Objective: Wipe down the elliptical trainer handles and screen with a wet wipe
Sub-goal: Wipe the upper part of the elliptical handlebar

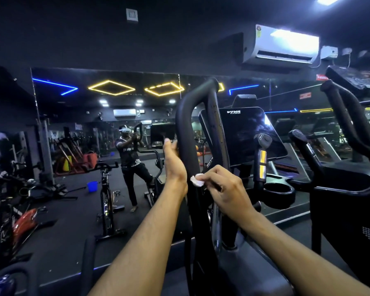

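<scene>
Pinching wet wipe (197, 180): right hand (226, 190) | left hand (175, 162) gripping handle (185, 124) | screen (249, 133) reads "VIVA FITNESS"

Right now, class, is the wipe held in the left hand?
No, the right hand pinches the wipe against the handle; the left hand grips the handle.

Left hand (174, 163) on left side of tall black looped foam handle (185, 129). Right hand (224, 190) just right of it, lower, small crumpled white wet wipe (197, 180) between fingers and handle. Dark flat console screen (247, 133) beyond right hand; round black cup holder (278, 190) to its right.
</scene>
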